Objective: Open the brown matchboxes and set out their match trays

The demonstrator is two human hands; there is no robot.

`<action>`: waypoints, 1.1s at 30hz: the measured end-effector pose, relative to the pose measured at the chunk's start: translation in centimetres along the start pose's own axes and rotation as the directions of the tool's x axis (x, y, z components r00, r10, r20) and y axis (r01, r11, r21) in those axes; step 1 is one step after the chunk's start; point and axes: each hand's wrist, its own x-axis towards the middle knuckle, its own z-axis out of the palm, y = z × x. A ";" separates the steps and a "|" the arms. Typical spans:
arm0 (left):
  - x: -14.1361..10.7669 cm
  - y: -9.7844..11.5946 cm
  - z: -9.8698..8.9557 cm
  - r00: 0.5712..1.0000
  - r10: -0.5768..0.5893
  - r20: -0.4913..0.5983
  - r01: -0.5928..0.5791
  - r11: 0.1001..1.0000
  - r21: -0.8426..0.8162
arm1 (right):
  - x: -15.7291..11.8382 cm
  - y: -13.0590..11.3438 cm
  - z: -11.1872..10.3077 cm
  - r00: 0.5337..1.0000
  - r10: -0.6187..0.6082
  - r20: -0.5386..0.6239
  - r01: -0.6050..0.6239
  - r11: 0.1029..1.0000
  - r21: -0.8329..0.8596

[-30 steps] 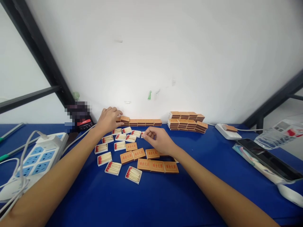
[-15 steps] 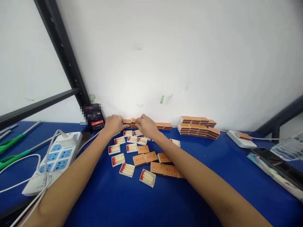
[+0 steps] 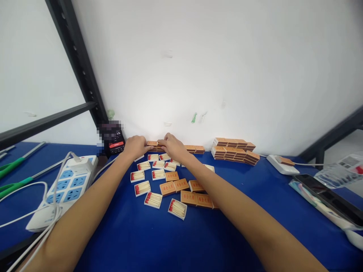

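Observation:
Against the wall at the back, my left hand (image 3: 136,146) has its thumb and fingers closed on the left end of a stacked matchbox (image 3: 152,144). My right hand (image 3: 172,146) pinches another matchbox (image 3: 159,146) directly beside it, partly hidden by the fingers. More orange matchboxes (image 3: 195,149) continue the row to the right of that hand. In front of both hands lie several open white trays of red-tipped matches (image 3: 153,200). Closed matchboxes (image 3: 189,197) lie on the blue table, some covered by my right forearm.
A tiered stack of matchboxes (image 3: 234,150) stands along the wall at right. On the left are a power strip (image 3: 68,185) with white cables, green-handled tools (image 3: 17,187) and a phone (image 3: 115,141). At right sit a white adapter (image 3: 280,164) and a dark device (image 3: 329,194).
My right hand's matchbox now sits closer in height to the one at my left hand. Both hands stay at the row, and the view has shifted slightly.

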 end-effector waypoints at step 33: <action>-10.8 8.7 -2.6 0.824 0.505 -0.257 -0.557 0.804 -0.208 | -14.1 -1.1 -4.9 0.957 -0.035 0.290 -0.053 0.956 0.288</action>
